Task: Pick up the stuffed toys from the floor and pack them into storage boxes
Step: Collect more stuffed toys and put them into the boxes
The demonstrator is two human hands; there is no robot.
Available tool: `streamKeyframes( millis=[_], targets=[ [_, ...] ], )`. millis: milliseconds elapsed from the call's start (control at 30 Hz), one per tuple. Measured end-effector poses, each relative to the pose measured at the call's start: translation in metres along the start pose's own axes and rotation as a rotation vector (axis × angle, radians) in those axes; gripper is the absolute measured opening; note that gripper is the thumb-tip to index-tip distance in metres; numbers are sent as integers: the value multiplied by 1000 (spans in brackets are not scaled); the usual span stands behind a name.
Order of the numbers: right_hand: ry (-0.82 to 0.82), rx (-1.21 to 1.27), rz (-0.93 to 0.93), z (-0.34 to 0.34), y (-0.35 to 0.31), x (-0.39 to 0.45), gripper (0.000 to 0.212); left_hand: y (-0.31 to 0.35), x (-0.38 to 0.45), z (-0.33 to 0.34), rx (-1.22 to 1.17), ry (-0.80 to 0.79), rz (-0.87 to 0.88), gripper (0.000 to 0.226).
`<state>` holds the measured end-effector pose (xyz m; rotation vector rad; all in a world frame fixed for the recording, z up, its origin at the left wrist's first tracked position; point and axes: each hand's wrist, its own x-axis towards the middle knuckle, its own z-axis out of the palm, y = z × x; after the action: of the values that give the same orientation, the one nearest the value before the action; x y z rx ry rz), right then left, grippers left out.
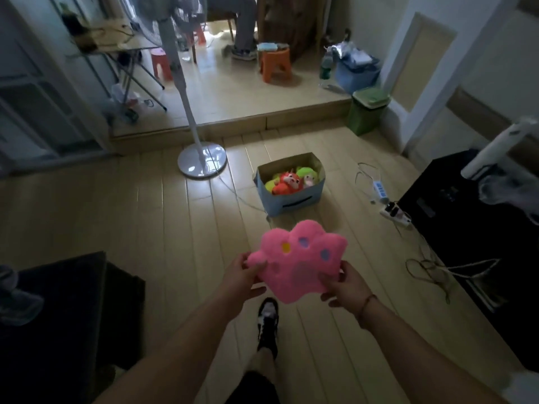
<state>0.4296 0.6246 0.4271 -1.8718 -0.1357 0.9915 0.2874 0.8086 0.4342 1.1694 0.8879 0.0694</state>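
A: From the head view, what is being carried?

B: A pink paw-shaped plush [302, 260], held up in the air in front of the body. The left hand [243, 277] pinches its left lobe with thumb on top, and the right hand [344, 284] grips its lower right edge, fingers curled underneath. Neither hand is free.

A: And where does it have to go?

B: Into the blue storage box [291, 196], which stands on the wooden floor [145, 214] ahead, well apart from the plush. It already holds an orange fox toy [288, 182] and at least two green toys [307, 173], so it looks fairly full.

A: How would you finish the step cleanly?

B: I judge the carry is underway and the drop is not yet made. Walk up close rather than toss. The white cable [233, 191] from the fan base [202, 160] runs just beside the box, so step short of it. The person's shoe [267, 322] is pointing straight that way.

A: And the placing itself?

B: The plush is flat and wide, so lay it flat over the other toys or slide it down on edge along a cardboard wall. Press gently so nothing spills over the rim.
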Motion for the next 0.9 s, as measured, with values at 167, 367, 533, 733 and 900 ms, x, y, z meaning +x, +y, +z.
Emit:
streamKeyframes(
  millis=[167, 367, 533, 733, 900],
  targets=[
    [91, -2, -7, -24, -80, 127, 37, 79, 146, 13, -20, 54, -31, 18],
    [121, -9, 42, -71, -160, 236, 22, 169, 275, 49, 50, 44, -74, 20],
    [101, -92, 66, -110, -213, 344, 16, 218, 385, 77, 131, 58, -88, 19],
    [45, -163, 116, -146, -270, 480, 13, 265, 506, 110, 101, 159, -108, 25],
    [-4, -278, 197, -165, -306, 577, 19, 299, 581, 135, 90, 216, -124, 23]
  ],
)
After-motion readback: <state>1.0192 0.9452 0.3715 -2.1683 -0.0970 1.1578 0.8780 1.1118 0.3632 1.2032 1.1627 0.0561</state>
